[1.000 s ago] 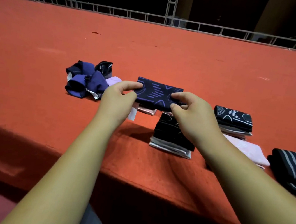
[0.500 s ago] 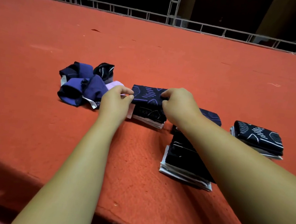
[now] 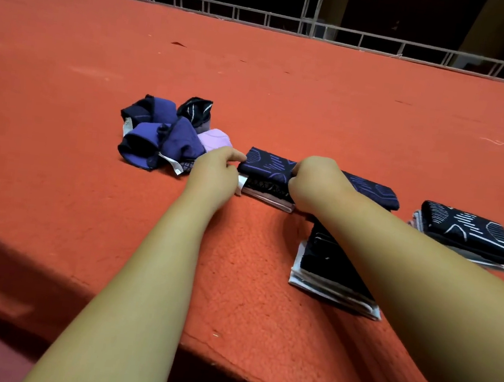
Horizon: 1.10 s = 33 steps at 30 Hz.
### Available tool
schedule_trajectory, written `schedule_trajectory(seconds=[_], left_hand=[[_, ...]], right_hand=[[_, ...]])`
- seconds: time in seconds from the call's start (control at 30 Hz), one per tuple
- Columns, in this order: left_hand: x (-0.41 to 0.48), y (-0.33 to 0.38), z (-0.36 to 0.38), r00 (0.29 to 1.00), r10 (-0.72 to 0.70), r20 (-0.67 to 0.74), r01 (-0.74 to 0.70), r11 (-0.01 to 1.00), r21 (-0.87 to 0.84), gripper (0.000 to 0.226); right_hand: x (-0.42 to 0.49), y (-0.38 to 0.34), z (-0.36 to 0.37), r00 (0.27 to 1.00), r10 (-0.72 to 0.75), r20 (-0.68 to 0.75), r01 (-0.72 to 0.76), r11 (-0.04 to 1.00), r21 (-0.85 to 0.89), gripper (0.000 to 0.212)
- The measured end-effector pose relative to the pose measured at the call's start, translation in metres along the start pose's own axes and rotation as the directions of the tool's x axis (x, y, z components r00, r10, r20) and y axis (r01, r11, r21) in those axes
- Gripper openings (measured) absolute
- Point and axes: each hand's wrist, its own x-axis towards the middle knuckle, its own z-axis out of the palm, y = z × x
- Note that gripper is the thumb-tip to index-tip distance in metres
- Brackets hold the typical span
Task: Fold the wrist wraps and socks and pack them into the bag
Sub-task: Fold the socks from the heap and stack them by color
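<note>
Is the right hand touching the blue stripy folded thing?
Touching. The head view shows the right hand pinching the folded navy piece at its middle.

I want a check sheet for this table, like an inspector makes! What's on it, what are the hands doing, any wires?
Surface: orange felt table.
Job's things: folded dark piece on top of a small stack; front stack; right stack; unfolded purple pile; no bag seen.
Clutter: nothing seen.
Hands: left hand and right hand each pinch an end of the folded dark piece.
Cables: nothing seen.
Surroundings: metal railing behind the table, dark beyond.
</note>
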Motion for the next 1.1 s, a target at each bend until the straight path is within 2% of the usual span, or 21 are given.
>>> schedule_trajectory(seconds=[0.13, 0.27, 0.4, 0.5, 0.6, 0.77, 0.97, 1.1], left_hand=[[0.000, -0.004, -0.019, 0.990, 0.052, -0.131, -0.034, 0.990, 0.137, 0.041], [0.005, -0.026, -0.043, 0.967, 0.038, -0.252, 0.012, 0.981, 0.195, 0.039], [0.005, -0.050, -0.059, 0.976, -0.030, -0.215, 0.090, 0.957, 0.276, 0.045], [0.006, -0.059, -0.064, 0.985, -0.075, -0.152, 0.113, 0.960, 0.256, 0.048], [0.010, -0.066, -0.066, 0.991, -0.038, -0.129, 0.069, 0.968, 0.243, 0.048], [0.013, -0.069, -0.066, 0.973, -0.037, -0.226, 0.090, 0.968, 0.233, 0.037], [-0.007, -0.050, -0.073, 0.941, 0.132, -0.311, -0.059, 0.970, 0.234, 0.022], [-0.040, -0.015, -0.082, 0.937, 0.209, -0.281, -0.152, 0.966, 0.210, 0.026]], right_hand=[[-0.012, -0.003, -0.005, 0.996, 0.007, -0.087, -0.002, 0.998, 0.056, 0.019], [-0.031, -0.017, -0.004, 0.978, -0.063, -0.201, 0.075, 0.996, 0.053, 0.024], [-0.051, -0.041, 0.000, 0.959, -0.191, -0.208, 0.211, 0.975, 0.077, 0.026], [-0.059, -0.054, 0.004, 0.942, -0.246, -0.230, 0.267, 0.961, 0.068, 0.027], [-0.062, -0.061, 0.008, 0.943, -0.256, -0.213, 0.274, 0.960, 0.057, 0.028], [-0.070, -0.058, 0.005, 0.959, -0.206, -0.194, 0.230, 0.967, 0.110, 0.028], [-0.090, -0.052, -0.003, 0.955, -0.215, -0.203, 0.248, 0.957, 0.150, 0.031], [-0.108, -0.046, -0.013, 0.943, -0.239, -0.233, 0.281, 0.945, 0.167, 0.030]])
